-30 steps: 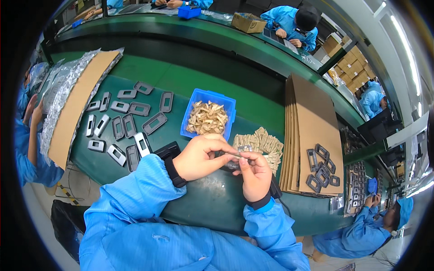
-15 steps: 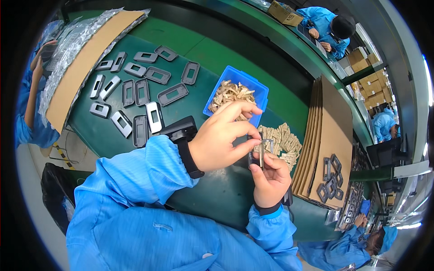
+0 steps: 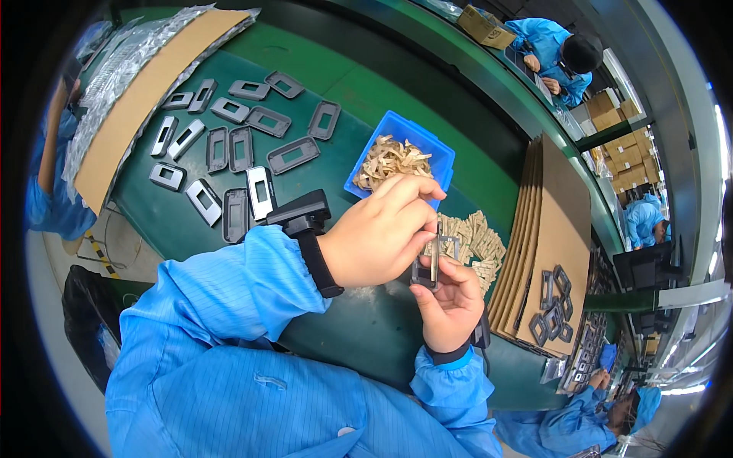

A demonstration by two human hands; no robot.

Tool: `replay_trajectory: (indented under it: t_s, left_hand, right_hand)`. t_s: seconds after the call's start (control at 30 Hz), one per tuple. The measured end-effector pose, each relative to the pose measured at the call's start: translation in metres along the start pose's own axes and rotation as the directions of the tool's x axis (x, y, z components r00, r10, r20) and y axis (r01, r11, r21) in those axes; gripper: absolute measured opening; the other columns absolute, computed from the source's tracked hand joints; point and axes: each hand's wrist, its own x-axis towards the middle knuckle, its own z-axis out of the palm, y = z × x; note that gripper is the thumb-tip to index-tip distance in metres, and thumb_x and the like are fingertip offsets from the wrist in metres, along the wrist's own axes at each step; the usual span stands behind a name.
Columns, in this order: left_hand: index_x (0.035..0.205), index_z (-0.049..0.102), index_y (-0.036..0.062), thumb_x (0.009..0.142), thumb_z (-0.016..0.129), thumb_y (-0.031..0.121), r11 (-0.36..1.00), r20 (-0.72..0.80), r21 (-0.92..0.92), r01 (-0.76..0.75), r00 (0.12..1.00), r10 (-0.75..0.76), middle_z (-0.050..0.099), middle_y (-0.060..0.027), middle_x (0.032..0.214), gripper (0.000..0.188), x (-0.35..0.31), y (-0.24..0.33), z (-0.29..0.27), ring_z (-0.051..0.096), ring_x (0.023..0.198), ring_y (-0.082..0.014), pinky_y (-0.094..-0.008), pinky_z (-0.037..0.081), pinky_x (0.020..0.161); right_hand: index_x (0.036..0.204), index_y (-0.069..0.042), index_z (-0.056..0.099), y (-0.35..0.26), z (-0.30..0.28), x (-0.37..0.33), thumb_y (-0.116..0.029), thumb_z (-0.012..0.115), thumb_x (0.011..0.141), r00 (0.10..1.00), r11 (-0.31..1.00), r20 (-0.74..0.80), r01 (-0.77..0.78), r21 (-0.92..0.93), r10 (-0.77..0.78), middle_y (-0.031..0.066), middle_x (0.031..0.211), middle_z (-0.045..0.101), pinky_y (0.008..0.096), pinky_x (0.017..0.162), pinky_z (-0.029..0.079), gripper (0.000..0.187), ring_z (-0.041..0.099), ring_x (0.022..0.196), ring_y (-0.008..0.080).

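My right hand grips a small dark plastic frame between thumb and fingers, in front of my body. Thumb and forefinger of my left hand are pinched at the upper end of a thin tan strip, which stands along the frame. The fingers partly hide both pieces. Just beyond my hands sits a blue bin containing curled tan peelings. Next to it, flat tan strips lie heaped on the green table.
Several grey and black rectangular housings are spread over the table's left side. Stacked cardboard sheets at right bear several dark frames. A cardboard sheet with bubble wrap edges the far left. Co-workers in blue sit around.
Both hands have shifted slightly left and down with the frame, and the left fingers are more curled. The whole view has tilted a little.
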Motion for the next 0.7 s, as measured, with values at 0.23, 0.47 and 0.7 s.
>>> replay_trajectory:
  t_s: [0.23, 0.47, 0.7]
  left_hand:
    - [0.094, 0.054, 0.0045, 0.078, 0.066, -0.002, 0.999, -0.003, 0.004, -0.055, 0.999, 0.055, 0.054, -0.0185, 0.121, 0.021, -0.002, 0.001, 0.001, 0.056, 0.107, -0.0392, -0.0441, 0.048, 0.09]
    - [0.093, 0.054, 0.0042, 0.082, 0.063, -0.001, 0.998, -0.072, -0.066, -0.015, 0.997, 0.01, 0.053, -0.0205, 0.121, 0.016, 0.004, -0.001, -0.011, 0.055, 0.11, -0.038, -0.0416, 0.047, 0.091]
    - [0.098, 0.063, 0.0022, 0.087, 0.066, 0.004, 0.992, -0.224, 0.096, 0.079, 0.973, -0.056, 0.061, -0.0132, 0.11, 0.011, 0.019, -0.022, -0.03, 0.06, 0.101, -0.0288, -0.0367, 0.049, 0.086]
  right_hand:
    - [0.125, 0.003, 0.049, -0.001, 0.003, 0.001, 0.016, 0.07, 0.08, 0.998, 0.994, -0.045, -0.041, 0.105, 0.046, 0.0181, 0.12, 0.061, 0.0383, 0.091, 0.059, 0.051, 0.064, 0.111, 0.0262]
    - [0.126, 0.001, 0.047, -0.006, 0.0, 0.006, 0.012, 0.071, 0.082, 0.979, 0.992, -0.173, -0.092, 0.091, 0.106, 0.0136, 0.115, 0.06, 0.0332, 0.084, 0.059, 0.051, 0.069, 0.101, 0.0289]
    - [0.128, 0.0, 0.045, -0.006, -0.001, 0.007, 0.013, 0.068, 0.084, 0.982, 0.99, -0.154, -0.094, 0.104, 0.109, 0.0117, 0.112, 0.059, 0.0308, 0.08, 0.058, 0.051, 0.069, 0.097, 0.0271]
